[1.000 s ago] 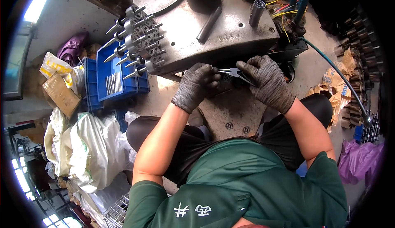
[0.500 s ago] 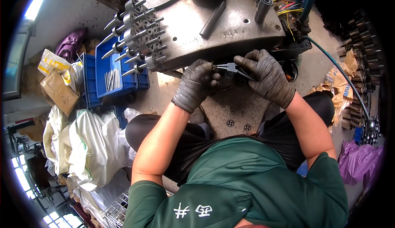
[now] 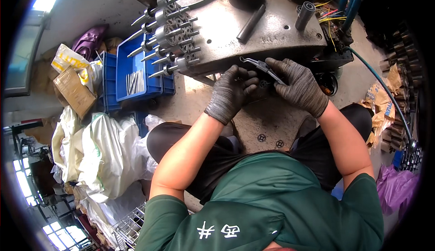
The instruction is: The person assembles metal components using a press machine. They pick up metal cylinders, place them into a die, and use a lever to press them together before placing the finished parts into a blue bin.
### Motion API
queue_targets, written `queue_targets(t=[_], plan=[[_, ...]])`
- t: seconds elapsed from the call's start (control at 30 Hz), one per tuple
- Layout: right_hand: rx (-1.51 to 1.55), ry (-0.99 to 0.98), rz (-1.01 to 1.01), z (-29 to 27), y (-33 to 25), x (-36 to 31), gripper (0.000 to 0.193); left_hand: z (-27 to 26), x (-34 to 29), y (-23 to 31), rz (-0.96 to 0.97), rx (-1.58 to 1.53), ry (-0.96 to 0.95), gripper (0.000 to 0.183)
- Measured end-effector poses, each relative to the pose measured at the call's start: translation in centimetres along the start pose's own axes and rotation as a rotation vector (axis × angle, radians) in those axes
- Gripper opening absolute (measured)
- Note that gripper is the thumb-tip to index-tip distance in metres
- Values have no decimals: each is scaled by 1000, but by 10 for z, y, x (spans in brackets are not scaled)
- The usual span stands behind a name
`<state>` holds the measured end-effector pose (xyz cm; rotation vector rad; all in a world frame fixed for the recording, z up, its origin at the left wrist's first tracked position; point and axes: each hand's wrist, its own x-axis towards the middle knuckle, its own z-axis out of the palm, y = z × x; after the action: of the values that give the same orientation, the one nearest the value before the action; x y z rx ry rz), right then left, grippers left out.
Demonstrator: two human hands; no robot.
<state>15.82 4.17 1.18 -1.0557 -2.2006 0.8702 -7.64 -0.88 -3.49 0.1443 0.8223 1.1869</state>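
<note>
Metal pliers [image 3: 262,65] with slim jaws lie across my right hand [image 3: 301,87], whose gloved fingers wrap the handles. At the jaw tips, which point left, there is a small curved ring-like shape, too small to make out. Just left of the tips and apart from them is my left hand [image 3: 229,92], in a grey glove, with thumb and fingers apart and nothing visible between them. Both hands are just in front of the near edge of a worn metal machine table [image 3: 217,24]. On its left edge sits a stack of round metal parts with shafts [image 3: 174,36].
A metal rod [image 3: 251,23] and an upright metal cylinder [image 3: 305,15] are on the machine table. Blue crates [image 3: 108,81], one with thin rods, stand at left beside white sacks [image 3: 106,156]. A green hose [image 3: 378,76] runs down the right past crumpled brown paper [image 3: 380,101].
My left hand has let go of the pliers' tip area and its fingers have spread. The pliers now tilt up to the left. The whole view has shifted slightly.
</note>
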Motion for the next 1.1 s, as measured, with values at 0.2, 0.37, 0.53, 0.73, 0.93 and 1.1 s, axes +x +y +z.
queue_targets(t=[0.2,0.37,0.53,0.73,0.93,1.1], plan=[[585,-228,327,40,-34,33,63,-9,18,-41,-19,491,44,27],[397,-289,215,73,-61,50,66,-70,50,-90,-156,-255,72,52],[416,-212,244,74,-63,42,67,-34,31,-74,-118,-186,100,50],[473,-195,232,83,-53,42,65,-44,44,-79,-154,-479,218,47],[604,-288,261,88,-49,49,65,-117,70,-102,-170,-259,-154,41],[503,-310,241,86,-59,52,69,-105,80,-112,66,-378,44,41]])
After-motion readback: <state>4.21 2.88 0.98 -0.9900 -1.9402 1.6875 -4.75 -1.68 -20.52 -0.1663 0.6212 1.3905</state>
